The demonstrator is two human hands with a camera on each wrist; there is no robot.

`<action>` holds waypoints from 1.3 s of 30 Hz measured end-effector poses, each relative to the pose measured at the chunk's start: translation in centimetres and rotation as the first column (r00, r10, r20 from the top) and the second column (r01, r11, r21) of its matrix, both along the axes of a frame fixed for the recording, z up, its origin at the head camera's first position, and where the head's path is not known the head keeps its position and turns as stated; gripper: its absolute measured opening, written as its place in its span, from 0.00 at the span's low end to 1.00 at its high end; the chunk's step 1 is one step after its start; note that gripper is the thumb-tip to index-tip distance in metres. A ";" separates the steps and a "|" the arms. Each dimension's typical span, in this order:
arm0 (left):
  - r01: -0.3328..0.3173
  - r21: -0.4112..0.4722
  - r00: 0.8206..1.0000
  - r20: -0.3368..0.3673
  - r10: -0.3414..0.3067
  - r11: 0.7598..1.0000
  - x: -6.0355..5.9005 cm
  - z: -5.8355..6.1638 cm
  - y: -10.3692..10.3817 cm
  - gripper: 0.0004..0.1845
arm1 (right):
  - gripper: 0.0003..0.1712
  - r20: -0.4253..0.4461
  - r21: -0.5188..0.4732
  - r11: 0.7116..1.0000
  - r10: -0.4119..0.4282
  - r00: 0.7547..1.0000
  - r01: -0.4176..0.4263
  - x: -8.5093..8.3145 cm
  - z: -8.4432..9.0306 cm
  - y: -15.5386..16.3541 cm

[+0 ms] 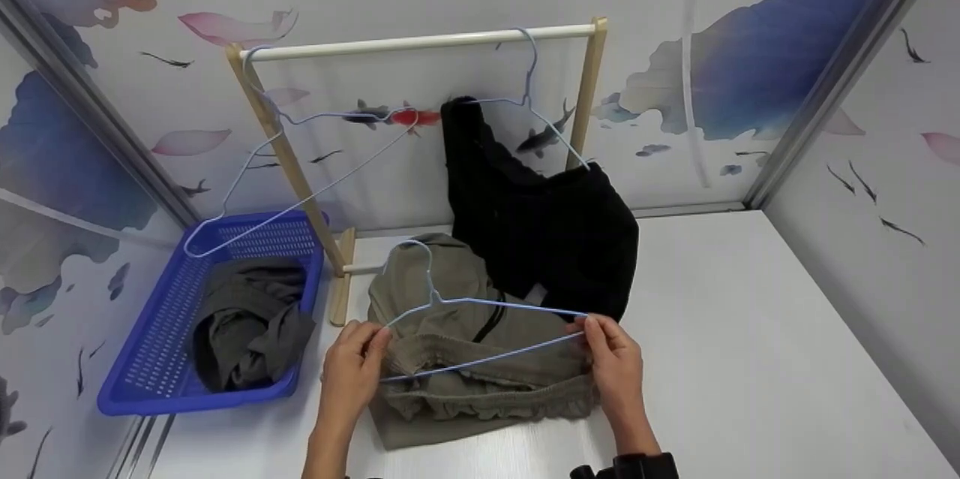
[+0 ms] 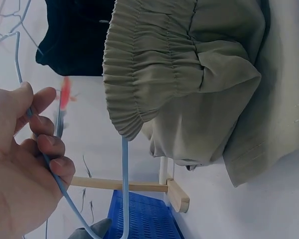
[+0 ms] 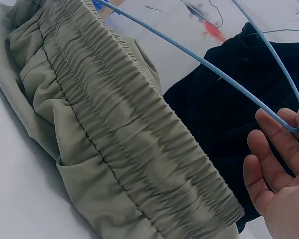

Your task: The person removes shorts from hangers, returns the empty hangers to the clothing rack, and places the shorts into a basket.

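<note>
A light blue wire hanger [image 1: 480,364] spans both hands, its hook pointing up and away. My left hand [image 1: 354,359] grips its left shoulder; in the left wrist view the fingers [image 2: 52,144] curl round the wire. My right hand [image 1: 616,363] pinches the right corner, and in the right wrist view the other fingers [image 3: 256,179] are spread loosely below. Khaki pants [image 1: 487,408] with a gathered elastic waistband [image 2: 149,64] and a dark cord lie on the table under the hanger. The lower bar crosses over the waistband opening in the head view.
A wood-and-white clothes rack [image 1: 420,43] stands at the back. Black pants [image 1: 547,231] hang from its right hanger [image 1: 528,81]; the left hanger [image 1: 300,197] is bare. A blue basket [image 1: 169,299] at the left holds a dark grey garment [image 1: 251,321]. Patterned walls border the white table [image 1: 750,359].
</note>
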State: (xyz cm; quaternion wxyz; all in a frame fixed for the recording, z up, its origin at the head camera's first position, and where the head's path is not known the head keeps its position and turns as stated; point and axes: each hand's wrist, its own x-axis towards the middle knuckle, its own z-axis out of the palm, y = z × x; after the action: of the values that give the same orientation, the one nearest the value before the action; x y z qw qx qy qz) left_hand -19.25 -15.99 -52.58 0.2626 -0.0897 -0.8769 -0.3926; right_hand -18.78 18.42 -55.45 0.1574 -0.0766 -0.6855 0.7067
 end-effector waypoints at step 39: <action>0.068 0.148 0.967 -0.254 -0.029 0.987 -0.1 1.9 -1.3 0.10 | 0.18 -0.123 0.083 0.981 0.183 0.975 -0.174 -0.4 0.2 -0.4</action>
State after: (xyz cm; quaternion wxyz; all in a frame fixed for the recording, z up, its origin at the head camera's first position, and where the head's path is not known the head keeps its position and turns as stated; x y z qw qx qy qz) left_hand -19.34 -17.28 -50.72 0.3678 -0.1395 -0.8009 -0.4515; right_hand -19.20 18.05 -55.24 0.1402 0.0371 -0.7029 0.6964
